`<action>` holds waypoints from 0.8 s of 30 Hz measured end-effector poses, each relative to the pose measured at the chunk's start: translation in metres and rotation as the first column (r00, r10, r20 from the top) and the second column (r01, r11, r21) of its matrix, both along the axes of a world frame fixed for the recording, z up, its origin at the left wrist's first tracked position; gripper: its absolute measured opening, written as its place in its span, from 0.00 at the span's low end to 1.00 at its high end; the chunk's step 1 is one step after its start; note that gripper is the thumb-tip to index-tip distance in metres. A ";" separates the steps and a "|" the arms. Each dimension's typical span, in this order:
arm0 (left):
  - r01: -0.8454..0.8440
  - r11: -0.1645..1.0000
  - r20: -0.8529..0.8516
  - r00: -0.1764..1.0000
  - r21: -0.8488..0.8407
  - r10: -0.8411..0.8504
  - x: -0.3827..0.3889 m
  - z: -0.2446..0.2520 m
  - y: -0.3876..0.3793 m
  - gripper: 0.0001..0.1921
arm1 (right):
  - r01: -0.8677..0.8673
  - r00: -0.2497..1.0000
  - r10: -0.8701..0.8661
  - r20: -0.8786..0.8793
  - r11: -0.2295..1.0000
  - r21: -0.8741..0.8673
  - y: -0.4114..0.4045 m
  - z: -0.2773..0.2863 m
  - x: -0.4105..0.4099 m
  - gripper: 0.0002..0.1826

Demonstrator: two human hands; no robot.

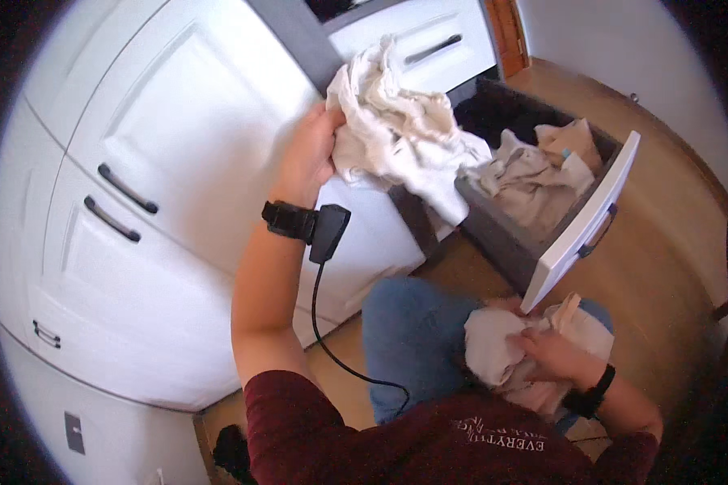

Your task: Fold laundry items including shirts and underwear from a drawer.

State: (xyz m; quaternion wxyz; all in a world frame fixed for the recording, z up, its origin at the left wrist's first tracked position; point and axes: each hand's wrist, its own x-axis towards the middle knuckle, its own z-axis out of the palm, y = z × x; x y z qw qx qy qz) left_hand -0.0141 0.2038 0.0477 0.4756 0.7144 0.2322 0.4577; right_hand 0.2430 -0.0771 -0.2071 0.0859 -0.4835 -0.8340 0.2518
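My left hand [315,142] grips a crumpled bundle of cream cloth [394,121], raised in front of the cabinets. One loose end of the bundle hangs down beside the side wall of an open drawer [491,239]. Rumpled beige cloths [531,182] lie inside that drawer. Down at my lap, my right hand [552,357] is closed around another cream cloth [491,345], which rests over my leg. Part of this cloth is hidden by my hand and forearm. Both wrists wear black straps, and a cable runs from the left one.
The pulled-out drawer's white front [582,224] stands just beyond my knees. Tall white cabinet doors [176,139] with dark handles line my left side. A closed white drawer [418,45] is above the open one. Wooden flooring [649,291] stretches right toward a pale wall [619,48].
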 end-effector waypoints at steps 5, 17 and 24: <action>-0.167 0.985 -0.172 0.972 -0.035 0.159 -0.085 -0.045 -0.047 0.17 | -0.004 0.998 0.007 -0.061 0.999 0.054 0.009 0.005 -0.012 0.41; -0.124 0.946 -0.882 0.342 0.299 0.324 -0.130 -0.234 -0.142 0.27 | 0.012 1.000 -0.012 -0.011 0.999 0.043 0.004 0.020 -0.018 0.30; 0.075 0.876 -0.589 0.766 0.477 0.256 -0.098 -0.220 -0.171 0.28 | 0.342 0.930 -0.328 0.169 0.938 -0.062 0.012 0.055 -0.012 0.29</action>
